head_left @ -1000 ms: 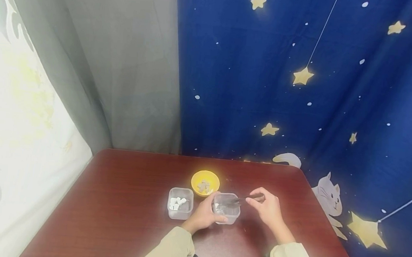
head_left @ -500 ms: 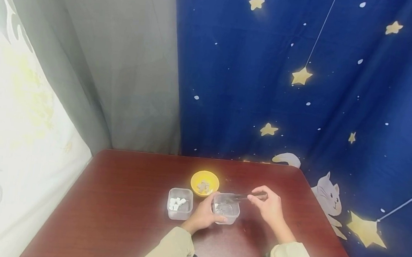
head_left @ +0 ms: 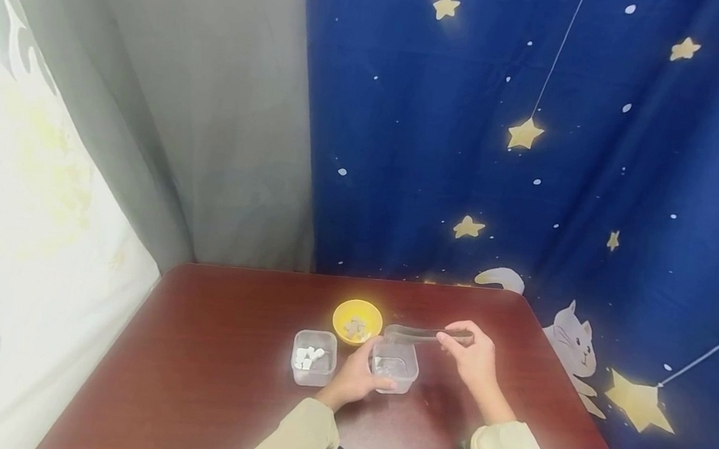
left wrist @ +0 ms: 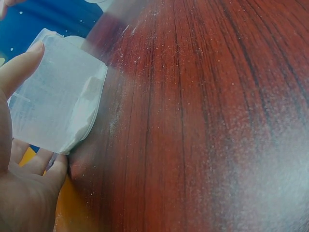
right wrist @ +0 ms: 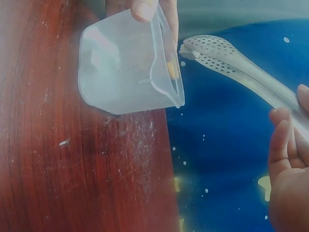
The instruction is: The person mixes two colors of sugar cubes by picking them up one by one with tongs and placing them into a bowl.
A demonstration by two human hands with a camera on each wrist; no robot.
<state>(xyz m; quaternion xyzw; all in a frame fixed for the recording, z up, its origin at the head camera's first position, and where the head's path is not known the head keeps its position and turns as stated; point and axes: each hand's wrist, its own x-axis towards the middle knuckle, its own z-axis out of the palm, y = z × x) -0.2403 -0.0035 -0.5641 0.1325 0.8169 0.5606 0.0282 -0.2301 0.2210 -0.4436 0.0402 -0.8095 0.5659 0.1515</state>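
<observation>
My left hand (head_left: 354, 375) grips a clear square plastic container (right wrist: 116, 72) by its side, thumb near the front and fingers behind. Pale material shows along the container's bottom in the left wrist view. With the right hand (head_left: 474, 359) I hold metal tongs (right wrist: 246, 67) with perforated heads. A small pale chunk (right wrist: 189, 52) is pinched between the tongs' tips, above the container's rim. Just beyond the left hand stands a yellow bowl (head_left: 358, 309) with several greyish pieces (head_left: 355, 326) inside.
A second clear container (head_left: 313, 380) with several white pieces (head_left: 308, 356) stands to the left of my left hand. Fine white specks are scattered on the dark red table (left wrist: 193, 121). Curtains (head_left: 402, 151) hang behind the table's far edge.
The tongs have risen out of the held container and now lie nearly level above its far rim. My right hand has moved slightly up and right; the left hand stays in place.
</observation>
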